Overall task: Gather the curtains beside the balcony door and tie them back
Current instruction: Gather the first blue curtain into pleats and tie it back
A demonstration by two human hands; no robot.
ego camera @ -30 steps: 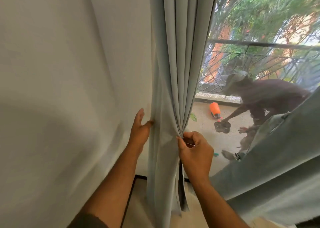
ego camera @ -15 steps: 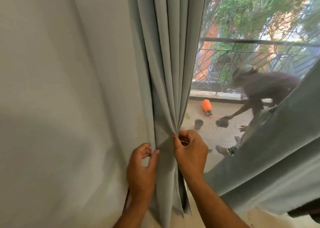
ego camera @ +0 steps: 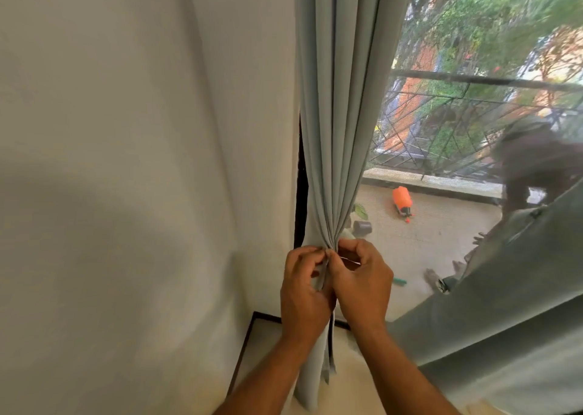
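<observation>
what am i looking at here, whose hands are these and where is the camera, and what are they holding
There is no machine here. A person wears a camera on the head, and it looks forward and down, so you see their own two arms reaching into the picture from below.

The left hand and the right hand meet at one spot on a pale grey-green curtain, where its folds are bunched together. Both hands have curled fingers pinching that bunch. A thin pale strand shows at the right hand; it may be a tie, but it is too small to tell.

To the left is a plain white wall. To the right, through the glass, is a balcony with a railing, an orange bottle lying on its floor, and another person bending down. A second curtain hangs across the lower right corner.
</observation>
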